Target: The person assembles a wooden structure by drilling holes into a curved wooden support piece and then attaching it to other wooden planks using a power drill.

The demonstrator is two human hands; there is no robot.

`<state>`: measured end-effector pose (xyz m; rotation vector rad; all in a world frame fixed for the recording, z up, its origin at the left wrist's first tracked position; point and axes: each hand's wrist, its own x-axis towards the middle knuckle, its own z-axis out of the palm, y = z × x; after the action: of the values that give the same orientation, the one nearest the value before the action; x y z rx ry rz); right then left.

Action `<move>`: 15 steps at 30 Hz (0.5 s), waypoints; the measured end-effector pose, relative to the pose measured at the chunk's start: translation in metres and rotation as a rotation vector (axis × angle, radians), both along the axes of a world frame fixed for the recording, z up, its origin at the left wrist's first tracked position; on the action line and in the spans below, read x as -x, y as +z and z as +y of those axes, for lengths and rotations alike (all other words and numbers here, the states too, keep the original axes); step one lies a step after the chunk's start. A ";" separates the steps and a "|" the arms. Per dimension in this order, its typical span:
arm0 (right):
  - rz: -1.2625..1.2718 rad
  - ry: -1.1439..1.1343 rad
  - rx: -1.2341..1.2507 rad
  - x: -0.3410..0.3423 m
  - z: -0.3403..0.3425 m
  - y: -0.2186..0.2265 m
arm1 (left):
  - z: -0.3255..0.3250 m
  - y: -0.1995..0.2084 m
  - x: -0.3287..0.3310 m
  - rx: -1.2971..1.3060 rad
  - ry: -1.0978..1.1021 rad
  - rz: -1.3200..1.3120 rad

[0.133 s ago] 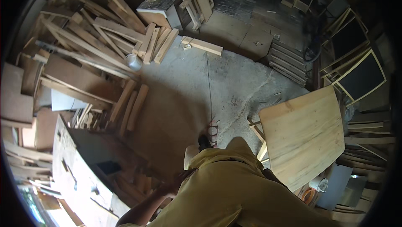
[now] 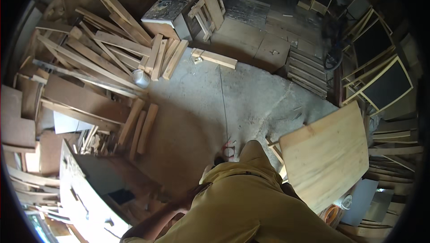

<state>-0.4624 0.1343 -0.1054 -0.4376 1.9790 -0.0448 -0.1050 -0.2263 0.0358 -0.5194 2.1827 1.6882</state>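
My left arm hangs beside my yellow clothing, with my left hand (image 2: 191,199) at my hip in deep shade. Its fingers are too dark to make out, and I see no object in it. Of my right side only a dark strip shows past the clothing, and the right hand itself is hidden. Closest to that side is a large pale wooden board (image 2: 324,153), raised on wooden legs. To my left stands a workbench (image 2: 85,198) with a bright, sunlit top and tools on it. Under me, one dark shoe (image 2: 218,159) shows on the concrete floor.
Lumber (image 2: 89,57) is heaped along the left, beside a white bucket (image 2: 140,78). A loose beam (image 2: 215,58) lies ahead, and a thin cable (image 2: 223,95) crosses the floor. Slatted wood (image 2: 307,72) and black-panelled frames (image 2: 387,84) stand at right. A cluttered bench (image 2: 172,3) stands farther off.
The floor, lumber and far bench sit slightly lower in the picture. My right knee shows farther forward, and less of my left leg is visible. My left arm stays at my side.
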 end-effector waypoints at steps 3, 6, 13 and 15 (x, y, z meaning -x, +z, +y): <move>0.049 0.152 0.190 0.047 -0.055 -0.043 | -0.073 0.005 0.061 0.020 -0.034 -0.050; 0.126 0.185 0.168 0.114 -0.127 -0.110 | -0.154 -0.018 0.136 0.039 -0.029 -0.024; 0.089 -0.047 0.100 0.308 -0.255 -0.134 | -0.311 -0.017 0.366 -0.020 -0.099 -0.053; 0.092 -0.100 0.125 0.364 -0.292 -0.114 | -0.345 0.003 0.433 0.076 -0.211 -0.013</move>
<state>-0.8260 -0.1580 -0.2196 -0.4272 2.0952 -0.2159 -0.5377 -0.5715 0.0391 -0.3047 2.2129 1.4927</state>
